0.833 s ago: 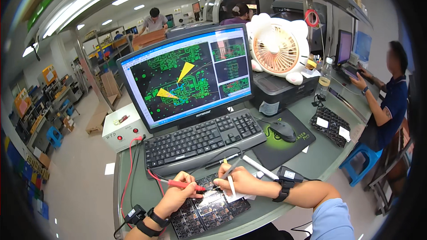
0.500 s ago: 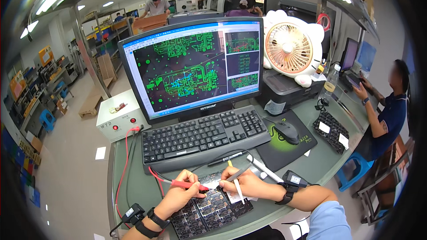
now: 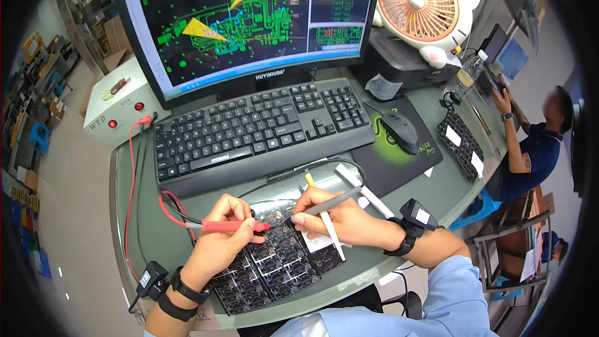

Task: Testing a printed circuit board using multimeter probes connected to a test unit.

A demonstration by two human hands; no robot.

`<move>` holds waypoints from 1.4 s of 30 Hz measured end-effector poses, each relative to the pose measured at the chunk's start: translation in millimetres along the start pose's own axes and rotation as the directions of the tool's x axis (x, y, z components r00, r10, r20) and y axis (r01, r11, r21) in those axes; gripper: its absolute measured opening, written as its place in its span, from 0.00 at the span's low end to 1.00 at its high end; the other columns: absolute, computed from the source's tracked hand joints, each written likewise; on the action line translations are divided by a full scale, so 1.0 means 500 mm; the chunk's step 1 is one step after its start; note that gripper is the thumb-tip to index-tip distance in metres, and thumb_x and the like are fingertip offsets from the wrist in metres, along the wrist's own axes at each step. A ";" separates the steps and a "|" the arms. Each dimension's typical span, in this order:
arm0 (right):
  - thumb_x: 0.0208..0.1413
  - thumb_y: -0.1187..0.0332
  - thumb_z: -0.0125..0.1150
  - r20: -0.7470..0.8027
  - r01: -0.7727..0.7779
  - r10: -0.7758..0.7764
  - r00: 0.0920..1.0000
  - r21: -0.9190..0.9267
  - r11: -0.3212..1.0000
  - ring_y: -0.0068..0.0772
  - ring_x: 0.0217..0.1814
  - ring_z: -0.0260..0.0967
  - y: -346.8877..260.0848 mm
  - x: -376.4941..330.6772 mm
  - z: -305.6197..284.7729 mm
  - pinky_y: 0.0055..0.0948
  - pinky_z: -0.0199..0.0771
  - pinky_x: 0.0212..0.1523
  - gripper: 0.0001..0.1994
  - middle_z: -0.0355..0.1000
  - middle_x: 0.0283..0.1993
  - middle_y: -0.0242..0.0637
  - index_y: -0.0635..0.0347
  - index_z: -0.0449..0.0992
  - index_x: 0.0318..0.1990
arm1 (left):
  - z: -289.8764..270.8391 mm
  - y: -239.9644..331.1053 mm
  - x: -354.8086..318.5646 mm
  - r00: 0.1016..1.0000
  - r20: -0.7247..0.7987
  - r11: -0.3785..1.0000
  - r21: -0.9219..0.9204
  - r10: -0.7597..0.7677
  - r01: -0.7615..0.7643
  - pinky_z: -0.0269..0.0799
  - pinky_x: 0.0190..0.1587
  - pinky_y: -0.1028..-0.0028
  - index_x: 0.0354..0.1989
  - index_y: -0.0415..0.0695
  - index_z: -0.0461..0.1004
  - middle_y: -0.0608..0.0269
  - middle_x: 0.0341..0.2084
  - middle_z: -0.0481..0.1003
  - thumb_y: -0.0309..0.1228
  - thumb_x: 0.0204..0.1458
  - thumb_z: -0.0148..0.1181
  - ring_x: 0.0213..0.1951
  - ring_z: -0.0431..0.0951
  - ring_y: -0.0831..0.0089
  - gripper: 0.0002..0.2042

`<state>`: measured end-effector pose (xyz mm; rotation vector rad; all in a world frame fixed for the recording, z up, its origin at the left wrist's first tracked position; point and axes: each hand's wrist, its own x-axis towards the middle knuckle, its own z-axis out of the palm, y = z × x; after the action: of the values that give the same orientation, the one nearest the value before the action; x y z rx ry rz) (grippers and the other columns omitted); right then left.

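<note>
Between the fingers of my left hand (image 3: pixel 226 232) is a red test probe (image 3: pixel 234 226), its tip pointing right, low over the circuit board panel (image 3: pixel 274 262). The panel is black, with many small repeated boards, and lies on the desk under both hands. My right hand (image 3: pixel 340 218) is closed round a dark grey test probe (image 3: pixel 337 201), whose tip points down-left at the panel close to the red one. Whether either tip touches is too small to tell. A slim white stick (image 3: pixel 332 237) also passes through my right hand, with a yellow end (image 3: pixel 309 179) showing above it.
Beyond the panel are a keyboard (image 3: pixel 249 131), a monitor (image 3: pixel 249 31) and a mouse (image 3: pixel 399 131). The red lead (image 3: pixel 132 181) runs to a white box (image 3: pixel 118 103). A white marker-like tube (image 3: pixel 365 190) lies near my right hand. Another board panel (image 3: pixel 460 143) and a seated person (image 3: pixel 540 150) are rightward.
The view has tilted downward, so the desk sits higher in it. Two yellow wedges have appeared on the monitor's green layout. Both hands keep their probes over the panel.
</note>
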<state>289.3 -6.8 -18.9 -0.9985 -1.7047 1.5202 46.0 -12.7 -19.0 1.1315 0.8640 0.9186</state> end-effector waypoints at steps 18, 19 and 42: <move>0.55 0.65 0.65 -0.019 0.224 -0.239 0.971 -0.286 0.932 0.31 0.20 0.70 0.009 -0.003 0.008 0.28 0.67 0.20 0.11 0.71 0.23 0.34 0.59 0.69 0.30 | 0.001 -0.002 -0.008 1.000 -0.019 1.000 0.006 -0.005 0.005 0.83 0.41 0.73 0.33 0.39 0.59 0.61 0.38 0.63 0.17 0.54 0.54 0.40 0.76 0.75 0.09; 0.55 0.65 0.65 -0.012 0.233 -0.247 0.969 -0.294 0.927 0.31 0.19 0.70 0.009 -0.003 0.008 0.28 0.67 0.20 0.11 0.71 0.22 0.33 0.59 0.69 0.30 | 0.000 -0.004 -0.008 1.000 -0.014 1.000 0.015 0.006 -0.006 0.83 0.41 0.73 0.33 0.39 0.59 0.61 0.38 0.63 0.17 0.54 0.54 0.40 0.76 0.75 0.09; 0.53 0.67 0.67 -0.024 0.242 -0.260 0.965 -0.301 0.923 0.31 0.21 0.71 0.014 0.000 0.010 0.27 0.69 0.20 0.10 0.73 0.24 0.34 0.59 0.70 0.30 | 0.000 -0.001 -0.005 1.000 -0.006 1.000 0.013 -0.011 0.011 0.82 0.40 0.74 0.33 0.40 0.58 0.61 0.37 0.63 0.19 0.55 0.54 0.40 0.75 0.76 0.09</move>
<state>285.8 -8.9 -26.6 -0.9194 -1.9690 1.0794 45.3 -15.1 -19.4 1.1345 0.8817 0.9087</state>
